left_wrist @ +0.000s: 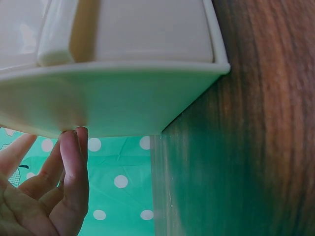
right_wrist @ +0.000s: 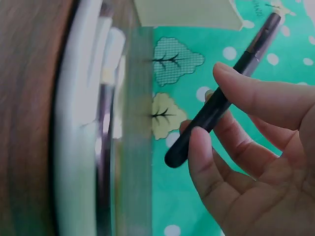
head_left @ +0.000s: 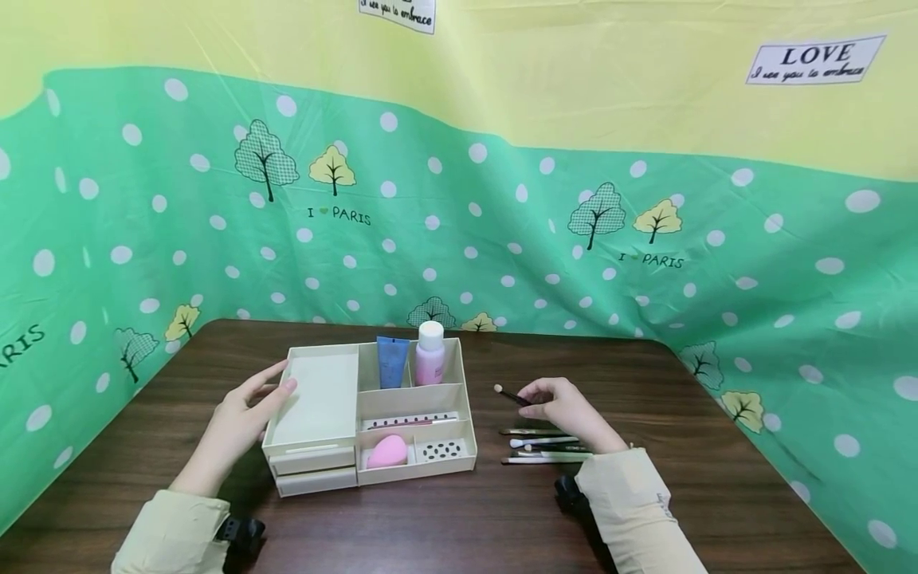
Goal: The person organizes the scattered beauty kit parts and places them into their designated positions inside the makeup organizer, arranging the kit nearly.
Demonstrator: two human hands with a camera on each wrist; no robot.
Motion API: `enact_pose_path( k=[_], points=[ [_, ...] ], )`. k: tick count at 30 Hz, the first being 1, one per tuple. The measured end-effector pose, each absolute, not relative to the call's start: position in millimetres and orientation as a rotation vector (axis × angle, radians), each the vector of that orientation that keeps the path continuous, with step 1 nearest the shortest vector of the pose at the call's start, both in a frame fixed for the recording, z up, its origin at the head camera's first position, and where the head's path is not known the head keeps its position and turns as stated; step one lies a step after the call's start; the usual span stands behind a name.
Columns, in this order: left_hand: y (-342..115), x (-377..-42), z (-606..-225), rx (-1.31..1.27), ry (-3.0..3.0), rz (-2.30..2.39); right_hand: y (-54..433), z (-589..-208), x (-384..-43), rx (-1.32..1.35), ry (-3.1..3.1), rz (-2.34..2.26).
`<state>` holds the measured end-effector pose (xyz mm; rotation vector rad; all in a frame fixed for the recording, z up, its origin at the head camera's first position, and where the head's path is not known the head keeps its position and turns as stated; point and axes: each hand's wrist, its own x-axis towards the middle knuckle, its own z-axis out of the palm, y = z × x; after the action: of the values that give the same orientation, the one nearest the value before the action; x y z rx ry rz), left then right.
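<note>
A cream desktop organizer (head_left: 323, 399) with a flat-topped drawer section stands on the table. My left hand (head_left: 240, 414) rests at its left side; in the left wrist view, fingertips (left_wrist: 74, 142) touch the outer side wall. To the right of the organizer, my right hand (head_left: 566, 410) pinches a makeup brush (right_wrist: 211, 108) between thumb and fingers. Its black handle slants through the grip, and the pale tip points left in the head view. Below that hand lie several makeup brushes (head_left: 545, 459), side by side on the tabletop, partly covered by the wrist.
Inside the organizer stand a blue tube (head_left: 392, 363) and a pink bottle (head_left: 430, 363) with a white cap. A slim stick (head_left: 410, 423) lies in the middle compartment, a pink makeup sponge (head_left: 387, 452) in front. Behind the dark wooden table (head_left: 459, 526) hangs a green-and-yellow curtain (head_left: 473, 231).
</note>
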<state>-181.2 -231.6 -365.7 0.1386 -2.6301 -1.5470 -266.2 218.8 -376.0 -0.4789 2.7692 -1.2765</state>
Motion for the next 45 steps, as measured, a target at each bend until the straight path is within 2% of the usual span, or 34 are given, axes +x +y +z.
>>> enact_pose_path(
  k=[25,45],
  points=[
    [-232,-179,-366,0.134,-2.62,-1.539,180,-332,-226,-0.599,2.434,-1.77],
    [-231,-179,-364,0.149,-2.624,-1.548,137,-323,-201,-0.595,2.304,-1.934]
  ],
)
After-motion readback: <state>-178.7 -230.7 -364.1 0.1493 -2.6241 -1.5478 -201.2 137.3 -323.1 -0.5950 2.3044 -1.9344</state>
